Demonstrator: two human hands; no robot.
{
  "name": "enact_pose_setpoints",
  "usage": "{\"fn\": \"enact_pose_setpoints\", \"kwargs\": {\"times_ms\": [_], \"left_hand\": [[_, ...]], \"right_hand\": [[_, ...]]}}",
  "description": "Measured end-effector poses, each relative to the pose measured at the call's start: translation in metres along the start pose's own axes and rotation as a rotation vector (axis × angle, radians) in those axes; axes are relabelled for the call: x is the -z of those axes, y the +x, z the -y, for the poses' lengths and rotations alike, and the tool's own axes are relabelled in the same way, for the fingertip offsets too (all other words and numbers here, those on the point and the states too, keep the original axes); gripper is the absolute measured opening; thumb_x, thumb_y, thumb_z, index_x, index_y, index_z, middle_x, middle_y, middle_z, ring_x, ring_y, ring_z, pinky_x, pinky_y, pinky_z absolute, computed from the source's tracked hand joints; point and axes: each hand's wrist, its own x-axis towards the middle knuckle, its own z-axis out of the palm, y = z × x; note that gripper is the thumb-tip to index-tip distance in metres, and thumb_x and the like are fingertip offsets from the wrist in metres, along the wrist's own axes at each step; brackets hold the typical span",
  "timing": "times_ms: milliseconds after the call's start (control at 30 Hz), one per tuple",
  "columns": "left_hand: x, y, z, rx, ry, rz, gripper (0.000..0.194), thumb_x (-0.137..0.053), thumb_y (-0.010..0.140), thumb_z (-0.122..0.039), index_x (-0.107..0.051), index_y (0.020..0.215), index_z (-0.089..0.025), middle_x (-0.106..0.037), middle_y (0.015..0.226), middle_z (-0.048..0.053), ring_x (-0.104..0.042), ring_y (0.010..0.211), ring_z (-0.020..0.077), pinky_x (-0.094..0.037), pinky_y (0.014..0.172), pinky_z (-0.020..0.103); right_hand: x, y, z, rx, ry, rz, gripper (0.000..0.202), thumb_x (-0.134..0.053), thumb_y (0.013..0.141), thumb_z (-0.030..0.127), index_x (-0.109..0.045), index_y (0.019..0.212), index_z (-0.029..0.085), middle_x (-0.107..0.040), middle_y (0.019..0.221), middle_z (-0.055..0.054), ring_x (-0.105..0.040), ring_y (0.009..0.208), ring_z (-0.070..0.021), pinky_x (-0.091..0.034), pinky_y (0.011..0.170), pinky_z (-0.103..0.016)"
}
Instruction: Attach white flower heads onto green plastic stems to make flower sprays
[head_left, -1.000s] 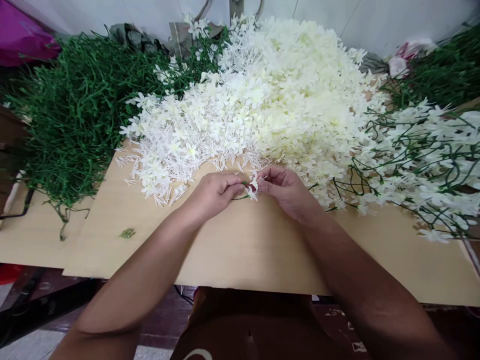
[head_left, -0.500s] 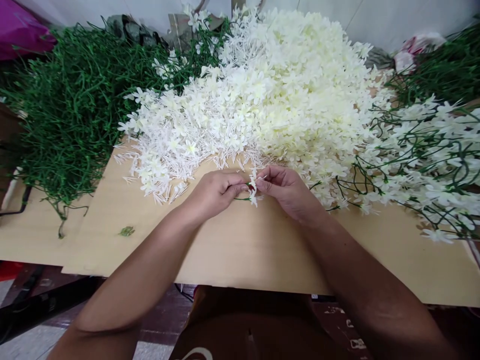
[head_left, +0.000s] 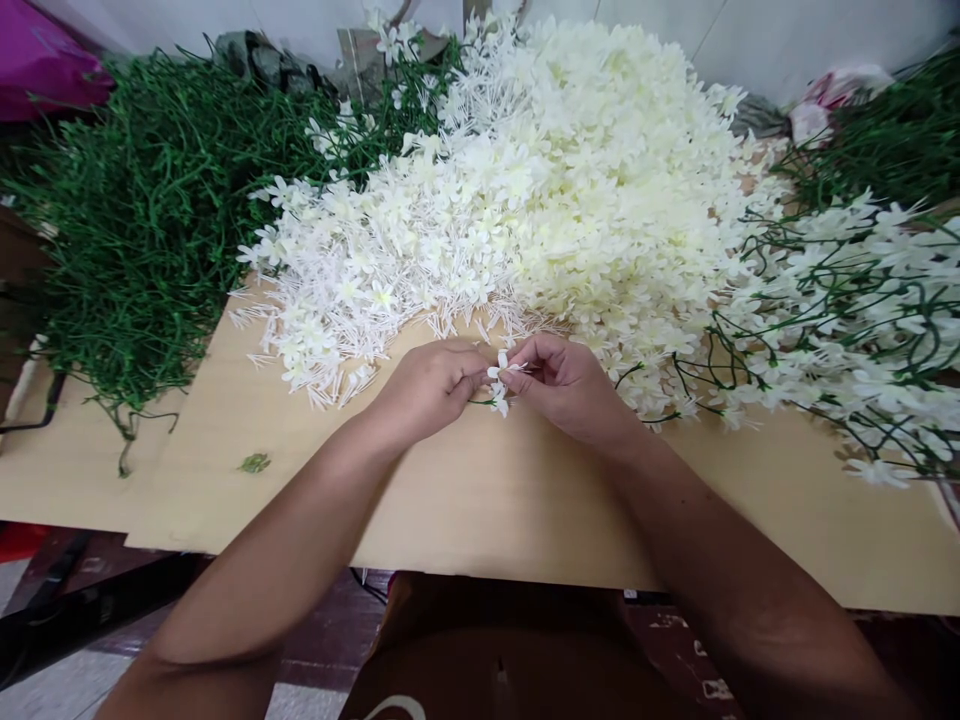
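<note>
A tangled heap of thin green stems [head_left: 142, 230] is seen at the upper left of the frame, and a small green scrap [head_left: 254, 462] lies on the board below it. A broad mound of loose white plastic blossoms [head_left: 525, 200] fills the upper centre. Just below it, at mid-frame, a green sprig [head_left: 496, 385] with small white flowers is pinched between the closed fingertips of the left hand [head_left: 424, 385] and the right hand [head_left: 574, 385]. Assembled flowered stems [head_left: 847, 320] are piled at the right. Everything rests on a smooth pale wooden tabletop [head_left: 487, 500]; a white wall [head_left: 787, 40] is visible behind.
</note>
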Motion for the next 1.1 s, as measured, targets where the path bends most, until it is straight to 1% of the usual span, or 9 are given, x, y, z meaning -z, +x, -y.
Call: {"fn": "enact_pose_setpoints", "kwargs": {"times_ms": [133, 267, 400, 533, 667, 800, 933, 1000, 1100], "left_hand": [[-0.0029, -0.0003, 0.0007, -0.011, 0.127, -0.011, 0.026, -0.042, 0.079, -0.004, -0.058, 0.063, -0.017, -0.056, 0.062, 0.0, -0.053, 0.063, 0.0116, -0.035, 0.057, 0.022], [-0.0052, 0.0003, 0.0025, -0.042, 0.201, -0.023, 0.026, -0.042, 0.077, -0.004, -0.06, 0.064, -0.017, -0.058, 0.064, 0.001, -0.054, 0.066, 0.0131, -0.034, 0.056, 0.023], [-0.0031, 0.0012, 0.001, -0.061, 0.233, -0.002, 0.027, -0.041, 0.078, -0.004, -0.062, 0.067, -0.017, -0.059, 0.065, 0.002, -0.055, 0.066, 0.0138, -0.034, 0.056, 0.023], [-0.0002, 0.0017, -0.001, -0.102, 0.27, 0.012, 0.026, -0.042, 0.077, -0.003, -0.06, 0.066, -0.018, -0.059, 0.062, 0.001, -0.056, 0.067, 0.0142, -0.034, 0.056, 0.023], [-0.0012, 0.0016, 0.0005, -0.137, 0.305, 0.029, 0.025, -0.043, 0.074, -0.001, -0.058, 0.064, -0.018, -0.061, 0.062, 0.001, -0.056, 0.067, 0.0148, -0.035, 0.058, 0.024], [-0.0042, 0.0018, 0.0026, -0.142, 0.303, 0.039, 0.024, -0.044, 0.071, 0.001, -0.056, 0.062, -0.017, -0.061, 0.063, 0.002, -0.055, 0.066, 0.015, -0.037, 0.061, 0.025], [-0.0032, 0.0024, 0.0011, -0.139, 0.268, 0.032, 0.025, -0.043, 0.072, 0.001, -0.056, 0.062, -0.018, -0.06, 0.063, 0.002, -0.056, 0.067, 0.0151, -0.037, 0.062, 0.025], [-0.0013, 0.0022, -0.0012, -0.112, 0.21, 0.018, 0.026, -0.042, 0.075, -0.001, -0.056, 0.061, -0.018, -0.058, 0.061, 0.001, -0.055, 0.066, 0.0142, -0.037, 0.06, 0.025], [0.0002, 0.0016, -0.005, -0.017, 0.091, 0.002, 0.027, -0.045, 0.084, -0.009, -0.059, 0.063, -0.017, -0.057, 0.062, 0.0, -0.054, 0.064, 0.0125, -0.037, 0.059, 0.023]], "right_hand": [[-0.0015, 0.0004, -0.0052, 0.006, -0.038, -0.007, 0.033, -0.081, 0.064, 0.041, -0.056, 0.064, 0.019, -0.06, 0.067, -0.001, -0.054, 0.064, -0.0127, -0.045, 0.056, -0.026], [-0.0018, 0.0012, -0.0083, 0.0, -0.053, -0.015, 0.031, -0.083, 0.063, 0.038, -0.058, 0.064, 0.019, -0.061, 0.067, -0.001, -0.054, 0.063, -0.0127, -0.045, 0.056, -0.026], [-0.0001, 0.0023, -0.0077, -0.034, -0.042, -0.003, 0.034, -0.083, 0.061, 0.041, -0.058, 0.064, 0.018, -0.059, 0.064, 0.0, -0.052, 0.059, -0.0113, -0.043, 0.053, -0.025], [0.003, 0.0042, -0.0069, -0.073, -0.019, 0.023, 0.037, -0.084, 0.058, 0.044, -0.059, 0.063, 0.018, -0.059, 0.061, 0.001, -0.05, 0.056, -0.0096, -0.041, 0.051, -0.024], [0.0038, 0.0049, -0.0048, -0.107, -0.022, 0.031, 0.038, -0.086, 0.055, 0.044, -0.06, 0.063, 0.017, -0.058, 0.059, 0.001, -0.048, 0.054, -0.0085, -0.039, 0.05, -0.023], [0.0013, 0.0043, -0.0008, -0.141, -0.02, 0.012, 0.041, -0.087, 0.051, 0.043, -0.058, 0.06, 0.016, -0.056, 0.056, 0.003, -0.048, 0.052, -0.0078, -0.039, 0.048, -0.022], [-0.0005, 0.0044, 0.0005, -0.126, -0.069, 0.0, 0.04, -0.087, 0.051, 0.043, -0.057, 0.057, 0.017, -0.054, 0.052, 0.004, -0.046, 0.049, -0.0068, -0.037, 0.046, -0.021], [-0.0002, 0.0049, -0.0004, -0.109, -0.048, 0.001, 0.04, -0.087, 0.053, 0.043, -0.057, 0.058, 0.017, -0.055, 0.053, 0.004, -0.048, 0.049, -0.0075, -0.039, 0.047, -0.021], [0.0017, 0.0055, -0.0024, -0.104, 0.063, 0.035, 0.04, -0.086, 0.055, 0.044, -0.057, 0.063, 0.018, -0.059, 0.055, 0.003, -0.055, 0.052, -0.0097, -0.046, 0.052, -0.023]]}}
